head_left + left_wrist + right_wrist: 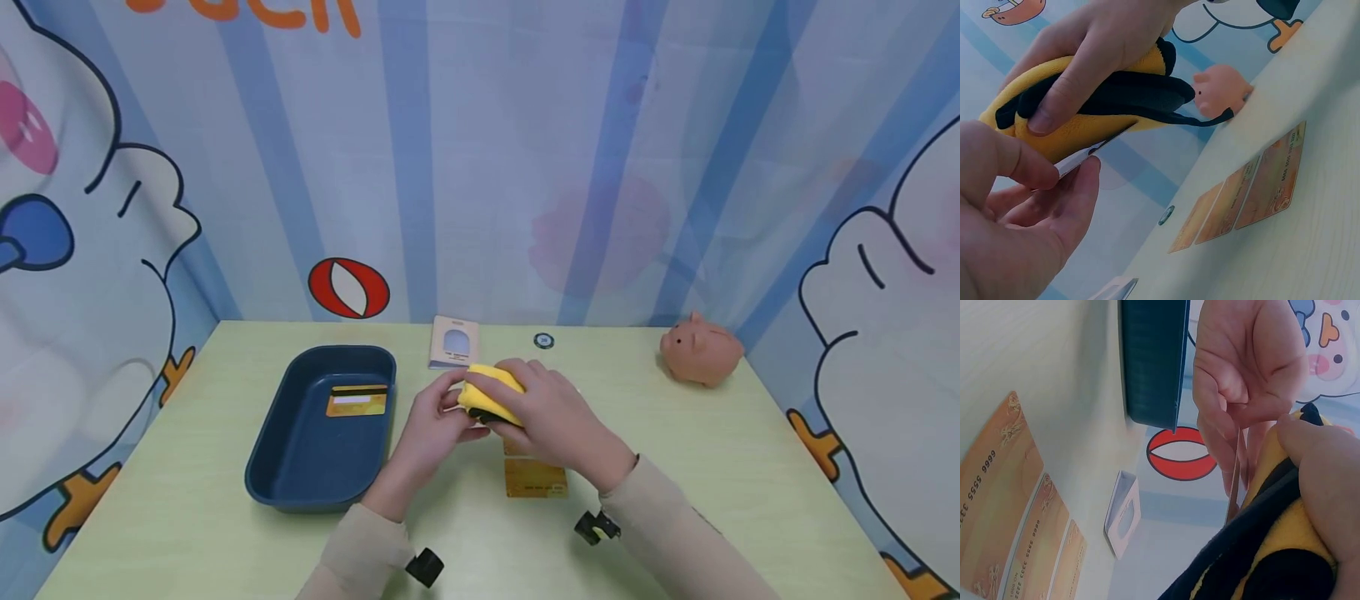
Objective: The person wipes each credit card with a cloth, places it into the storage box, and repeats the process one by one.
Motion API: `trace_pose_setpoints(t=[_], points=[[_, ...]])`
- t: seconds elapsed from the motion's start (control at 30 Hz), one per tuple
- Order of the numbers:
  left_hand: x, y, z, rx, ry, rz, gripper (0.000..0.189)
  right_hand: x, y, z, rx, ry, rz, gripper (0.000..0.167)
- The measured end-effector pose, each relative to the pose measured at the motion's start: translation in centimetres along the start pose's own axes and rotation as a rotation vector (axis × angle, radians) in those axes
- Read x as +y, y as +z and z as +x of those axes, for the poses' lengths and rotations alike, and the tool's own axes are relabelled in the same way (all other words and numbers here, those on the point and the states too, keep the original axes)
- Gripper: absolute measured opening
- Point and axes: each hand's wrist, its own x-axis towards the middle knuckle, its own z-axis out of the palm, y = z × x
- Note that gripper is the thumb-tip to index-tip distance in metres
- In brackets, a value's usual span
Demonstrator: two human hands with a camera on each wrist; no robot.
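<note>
My right hand [558, 412] grips a folded, fuzzy yellow cloth with black edging [1054, 134]. In front of it, my left hand [435, 425] pinches a thin card [1235, 478] between thumb and fingers. This card is seen nearly edge-on, close against the cloth; part of it is hidden. Below my right hand, gold cards [536, 479] lie in a row on the table, three of them visible in the left wrist view. To the left of my hands is a dark blue tray [281, 454], with another gold card [357, 408] inside it, black stripe up.
A small pale booklet-like box [453, 342] stands near the back edge of the pale green table [450, 554]. A round dark chip [543, 340] lies to its right. At the back right corner sits a pink piggy bank [701, 350]. A printed curtain [487, 167] hangs behind.
</note>
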Motion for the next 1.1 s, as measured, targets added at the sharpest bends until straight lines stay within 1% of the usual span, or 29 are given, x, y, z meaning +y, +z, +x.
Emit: trace_pose_setpoints(t=[0.23,0.4,0.63,0.73,0.87,0.93,1.1], points=[[-0.1,0.0,0.0,0.014,-0.003,-0.003,0.058,-0.1,0.2,0.2,-0.028,0.026,0.009,0.071],[-0.3,0.0,0.0,0.016,0.005,-0.010,0.060,-0.3,0.0,0.4,-0.023,0.030,0.005,0.073],[-0.3,0.2,-0.1,0.050,0.006,0.015,0.056,-0.4,0.1,0.5,-0.020,0.034,-0.003,0.073],[-0.2,0.0,-0.1,0.019,0.005,-0.008,0.056,-0.4,0.2,0.5,-0.025,0.038,-0.009,0.072],[0.1,-0.5,-0.3,-0.055,0.015,-0.022,0.065,-0.4,0.2,0.5,-0.032,0.033,-0.043,0.072],[0.2,-0.7,-0.4,-0.079,0.020,-0.024,0.069,-0.4,0.2,0.6,-0.031,0.021,-0.069,0.073],[0.4,-1.2,-0.5,-0.088,0.014,-0.050,0.067,-0.5,0.1,0.6,-0.029,-0.013,-0.123,0.080]])
